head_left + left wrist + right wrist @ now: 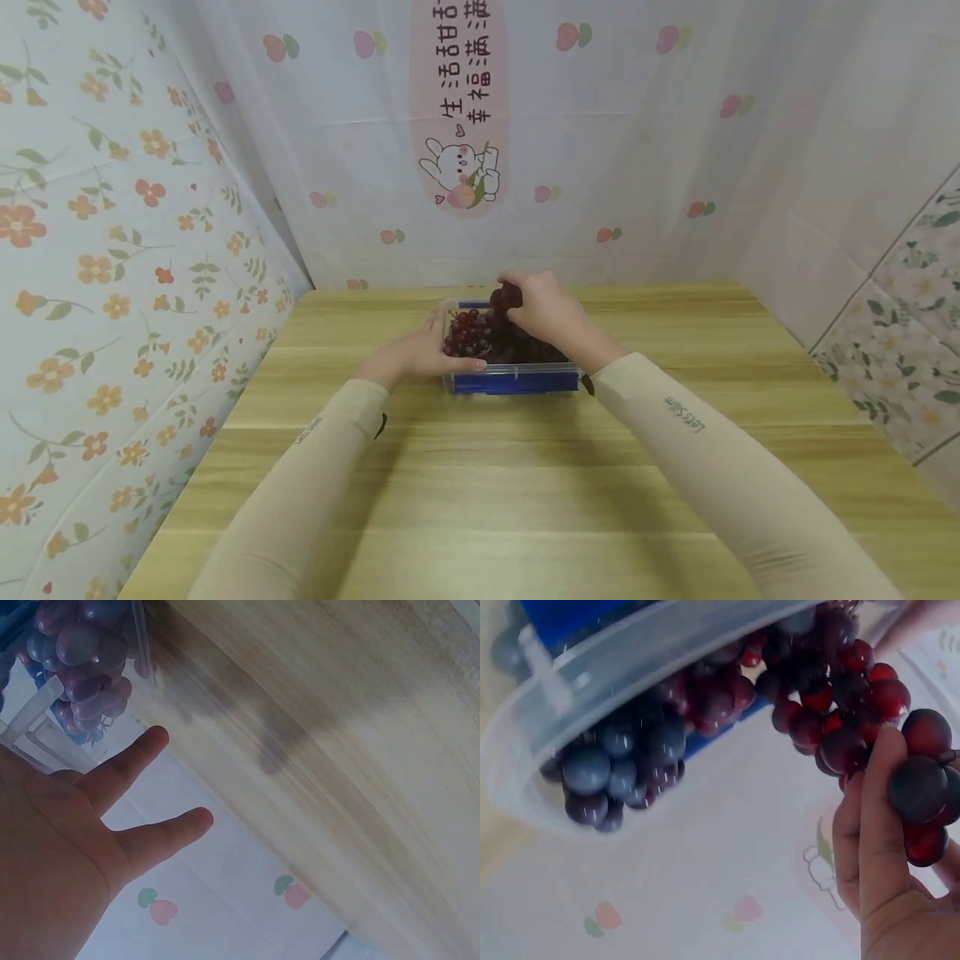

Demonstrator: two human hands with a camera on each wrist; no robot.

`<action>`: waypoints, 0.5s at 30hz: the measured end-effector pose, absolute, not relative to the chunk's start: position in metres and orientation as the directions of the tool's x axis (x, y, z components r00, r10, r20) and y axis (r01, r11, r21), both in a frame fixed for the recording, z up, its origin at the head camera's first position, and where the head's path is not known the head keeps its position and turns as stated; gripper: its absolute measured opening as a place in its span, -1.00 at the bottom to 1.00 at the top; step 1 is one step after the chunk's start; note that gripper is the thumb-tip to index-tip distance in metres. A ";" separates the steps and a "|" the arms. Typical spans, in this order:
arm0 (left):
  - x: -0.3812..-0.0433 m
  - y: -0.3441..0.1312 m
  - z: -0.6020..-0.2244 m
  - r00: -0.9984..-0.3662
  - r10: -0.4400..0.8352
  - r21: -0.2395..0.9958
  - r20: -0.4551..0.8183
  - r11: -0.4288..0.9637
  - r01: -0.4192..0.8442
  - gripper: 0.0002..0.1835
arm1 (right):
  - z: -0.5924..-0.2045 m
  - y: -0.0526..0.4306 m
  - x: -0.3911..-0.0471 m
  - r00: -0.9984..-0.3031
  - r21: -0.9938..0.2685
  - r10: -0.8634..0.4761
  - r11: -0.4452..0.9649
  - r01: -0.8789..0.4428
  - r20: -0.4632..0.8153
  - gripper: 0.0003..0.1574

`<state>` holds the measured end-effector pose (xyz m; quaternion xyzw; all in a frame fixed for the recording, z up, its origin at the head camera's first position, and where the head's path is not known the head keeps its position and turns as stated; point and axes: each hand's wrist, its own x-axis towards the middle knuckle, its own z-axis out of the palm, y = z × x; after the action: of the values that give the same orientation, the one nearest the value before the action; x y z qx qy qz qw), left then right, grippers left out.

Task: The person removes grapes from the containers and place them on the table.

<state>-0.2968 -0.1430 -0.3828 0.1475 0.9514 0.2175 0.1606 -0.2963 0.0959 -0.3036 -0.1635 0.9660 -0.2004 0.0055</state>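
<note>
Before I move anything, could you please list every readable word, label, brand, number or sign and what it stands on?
"生活甜甜…": pink rounded panel on the white printed cloth, cut off by the frame.
"幸福满满…": same panel.
"LetsSlim": cream fabric right sleeve.
Cream fabric left sleeve: lettering too small and slanted to read.
No numbers are readable.

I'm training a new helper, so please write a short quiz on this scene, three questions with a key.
1. Which hand is gripping grapes?
2. What colour is the strip along the near side of the box? A: green. B: blue. C: yellow.
3. True or false: the top of the box is closed.

Key
1: The right hand.
2: B.
3: False; it is open, and grapes show inside.
</note>
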 end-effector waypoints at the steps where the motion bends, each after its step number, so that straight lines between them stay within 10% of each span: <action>1: -0.297 -0.143 -0.383 -0.904 0.351 0.459 -0.245 0.863 0.211 0.64 | -0.302 0.098 -0.296 -0.941 -0.396 -0.329 0.856 -0.333 0.081 -0.21; 15: -0.299 -0.142 -0.384 -0.905 0.348 0.436 -0.243 0.873 0.218 0.66 | -0.258 0.140 -0.281 -0.924 -0.413 -0.285 0.832 -0.370 0.253 -0.21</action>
<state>-0.2991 -0.1421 -0.3839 0.1483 0.9545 0.2039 0.1591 -0.2813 0.1405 -0.2576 -0.1720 0.9528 -0.2331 -0.0906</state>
